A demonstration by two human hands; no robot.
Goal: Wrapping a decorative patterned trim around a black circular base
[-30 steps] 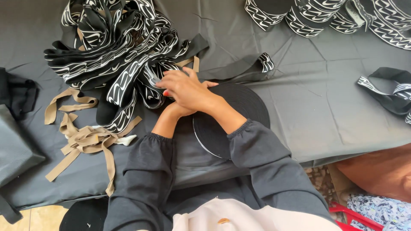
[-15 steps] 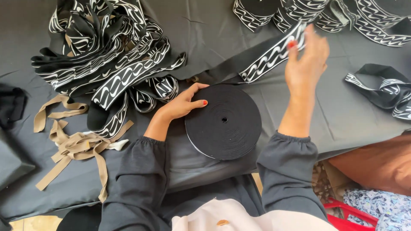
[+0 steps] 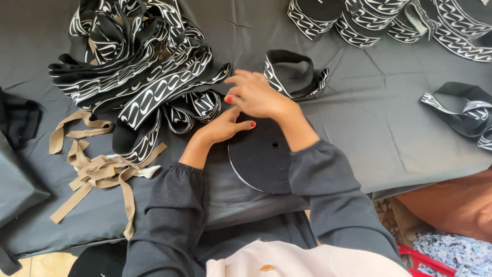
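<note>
Roll (image 3: 264, 159) of black band lying flat on tabletop (image 3: 359, 128), near edge. Left hand (image 3: 223, 125) pressing it, fingers together. Right hand (image 3: 256, 95) hovering above, fingers spread. Loose band pile (image 3: 138, 77) might be tangling, roll possibly unwinding.

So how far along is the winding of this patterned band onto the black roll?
Done: several wound rolls sit at the table's far edge. In hand: both hands, left hand and right hand, are at the flat black roll. Left: a big loose heap of band.
</note>
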